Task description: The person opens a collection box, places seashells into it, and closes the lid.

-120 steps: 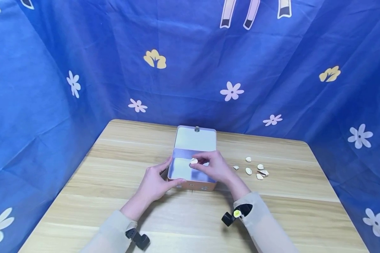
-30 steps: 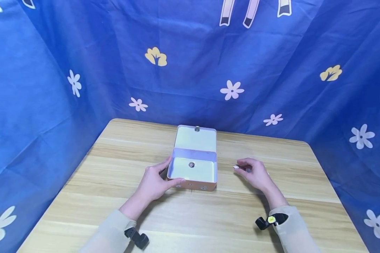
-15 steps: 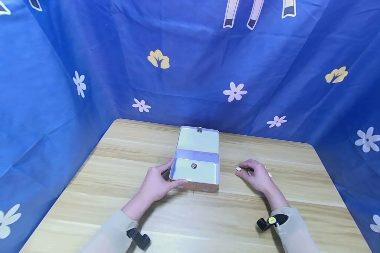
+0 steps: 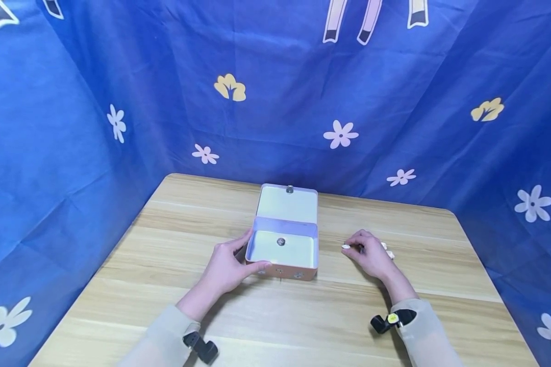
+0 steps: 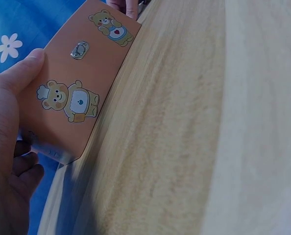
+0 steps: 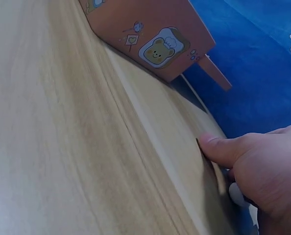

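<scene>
An orange tin box point(image 4: 309, 273) with cartoon bears stands with its lid point(image 4: 288, 203) swung back, its white inside facing up. My left hand point(image 4: 227, 266) grips its front left corner, thumb on the front wall, also seen in the left wrist view point(image 5: 8, 112). A small dark, round seashell point(image 4: 281, 241) lies inside. To the right of the box, my right hand point(image 4: 371, 255) is low on the table and pinches a small white seashell point(image 4: 346, 246) between thumb and fingertips. In the right wrist view, the thumb point(image 6: 216, 147) reaches the tabletop, and another white shell point(image 6: 237, 195) shows under the hand.
More pale shells point(image 4: 390, 254) lie beyond my right hand, partly hidden by it. The wooden table point(image 4: 275, 326) ends at blue cloth point(image 4: 275, 102) behind and at both sides. A metal clasp point(image 4: 290, 189) sits at the lid's far edge.
Four seconds ago my right hand held a shell over the box; that hand is now at the shells on the right, and a shell lies in the box. My left hand keeps its grip.
</scene>
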Tool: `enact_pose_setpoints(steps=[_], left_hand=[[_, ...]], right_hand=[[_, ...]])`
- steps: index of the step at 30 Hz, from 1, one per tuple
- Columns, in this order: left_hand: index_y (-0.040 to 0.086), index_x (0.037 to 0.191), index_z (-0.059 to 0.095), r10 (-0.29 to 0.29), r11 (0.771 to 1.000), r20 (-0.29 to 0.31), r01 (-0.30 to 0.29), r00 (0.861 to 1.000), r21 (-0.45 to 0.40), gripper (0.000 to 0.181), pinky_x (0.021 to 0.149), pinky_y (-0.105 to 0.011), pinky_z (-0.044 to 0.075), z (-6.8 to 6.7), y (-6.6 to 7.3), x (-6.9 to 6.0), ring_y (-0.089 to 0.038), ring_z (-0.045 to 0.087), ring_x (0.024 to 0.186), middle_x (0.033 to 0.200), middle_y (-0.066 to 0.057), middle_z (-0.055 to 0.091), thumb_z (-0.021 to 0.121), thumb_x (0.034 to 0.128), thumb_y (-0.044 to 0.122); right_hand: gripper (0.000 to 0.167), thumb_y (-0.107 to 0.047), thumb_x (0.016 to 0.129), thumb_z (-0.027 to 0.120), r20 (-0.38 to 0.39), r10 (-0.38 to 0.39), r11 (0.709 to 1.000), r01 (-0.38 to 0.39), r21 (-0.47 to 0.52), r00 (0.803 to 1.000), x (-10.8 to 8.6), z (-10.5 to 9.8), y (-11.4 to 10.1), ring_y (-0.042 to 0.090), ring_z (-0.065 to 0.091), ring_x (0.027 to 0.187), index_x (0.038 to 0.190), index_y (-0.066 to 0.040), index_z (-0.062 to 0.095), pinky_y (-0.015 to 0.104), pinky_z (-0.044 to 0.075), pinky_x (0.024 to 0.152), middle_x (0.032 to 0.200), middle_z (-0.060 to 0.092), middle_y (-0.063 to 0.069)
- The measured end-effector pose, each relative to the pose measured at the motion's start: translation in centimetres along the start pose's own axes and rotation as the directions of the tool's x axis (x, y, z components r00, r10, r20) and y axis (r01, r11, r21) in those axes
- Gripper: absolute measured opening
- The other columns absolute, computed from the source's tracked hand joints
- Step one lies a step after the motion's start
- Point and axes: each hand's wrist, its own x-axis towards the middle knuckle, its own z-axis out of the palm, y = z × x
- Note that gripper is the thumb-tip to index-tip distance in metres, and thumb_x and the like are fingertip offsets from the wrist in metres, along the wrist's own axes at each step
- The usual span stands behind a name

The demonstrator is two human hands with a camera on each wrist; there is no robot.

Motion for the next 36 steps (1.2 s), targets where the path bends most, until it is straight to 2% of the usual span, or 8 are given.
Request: enact_pose_setpoints(steps=[7,13,17,22,28,31,36], left_hand=[[0.005,0.152,0.055,-0.008,1.0,-0.002,0.008,1.0,-0.005,0.109,0.114,-0.047,0.043,0.1,-0.2,-0.1,-0.032,0.056,0.136,0.148,-0.008,0.057,0.093,0.0691,0.064],[0.006,0.152,0.055,-0.008,1.0,-0.004,0.008,1.0,0.001,0.109,0.114,-0.048,0.043,0.1,-0.3,0.0,-0.034,0.057,0.135,0.148,-0.009,0.058,0.092,0.0686,0.065],[0.005,0.151,0.056,-0.003,1.0,-0.008,0.003,1.0,0.002,0.108,0.113,-0.048,0.044,-0.1,-0.2,0.1,-0.035,0.057,0.134,0.147,-0.011,0.058,0.093,0.0691,0.064],[0.003,0.151,0.055,-0.001,1.0,-0.004,0.001,1.0,0.005,0.108,0.113,-0.048,0.044,-0.1,-0.1,0.2,-0.035,0.057,0.134,0.147,-0.01,0.057,0.093,0.0692,0.064],[0.004,0.151,0.055,-0.01,1.0,0.002,0.01,1.0,0.012,0.11,0.114,-0.049,0.043,-0.1,-0.2,0.2,-0.035,0.056,0.135,0.147,-0.013,0.058,0.092,0.0687,0.066],[0.004,0.152,0.055,-0.011,1.0,0.006,0.011,1.0,0.008,0.11,0.114,-0.049,0.043,0.0,-0.2,0.3,-0.035,0.055,0.136,0.147,-0.013,0.057,0.092,0.0689,0.066],[0.005,0.153,0.054,-0.016,1.0,0.012,0.016,1.0,-0.003,0.11,0.114,-0.049,0.043,0.0,-0.1,0.2,-0.034,0.054,0.137,0.149,-0.012,0.056,0.092,0.069,0.065]], right_hand=[[0.014,-0.017,0.095,0.082,0.002,0.052,0.999,-0.052,0.016,0.999,-0.1,-0.4,-0.9,0.016,0.065,0.091,0.107,-0.01,0.079,0.035,0.056,0.079,0.102,0.073,-0.002],[0.026,-0.019,0.1,0.077,0.004,0.088,0.994,-0.088,0.071,0.996,-0.1,-1.0,-2.1,0.022,0.072,0.099,0.122,-0.003,0.076,0.046,0.059,0.091,0.109,0.077,0.004],[0.03,-0.017,0.102,0.074,-0.001,0.076,0.991,-0.076,0.107,0.997,0.1,-1.4,-2.9,0.027,0.075,0.103,0.126,0.002,0.073,0.049,0.059,0.095,0.111,0.078,0.009],[0.032,-0.014,0.103,0.073,0.008,0.072,0.985,-0.072,0.157,0.997,0.1,-1.7,-3.7,0.026,0.076,0.097,0.129,0.005,0.071,0.041,0.061,0.091,0.112,0.076,0.013],[0.03,-0.017,0.101,0.075,-0.025,0.022,0.995,-0.02,0.099,0.999,0.2,-2.1,-4.7,0.02,0.071,0.1,0.126,0.0,0.075,0.035,0.059,0.081,0.11,0.078,0.007],[0.03,-0.019,0.101,0.075,-0.03,0.006,0.996,-0.003,0.09,1.0,0.3,-2.4,-5.5,0.02,0.071,0.1,0.125,-0.002,0.076,0.037,0.058,0.081,0.109,0.078,0.005],[0.03,-0.022,0.102,0.075,-0.01,0.006,0.993,-0.005,0.12,1.0,0.4,-2.5,-6.9,0.023,0.073,0.105,0.125,-0.002,0.076,0.048,0.059,0.092,0.113,0.078,0.004]])
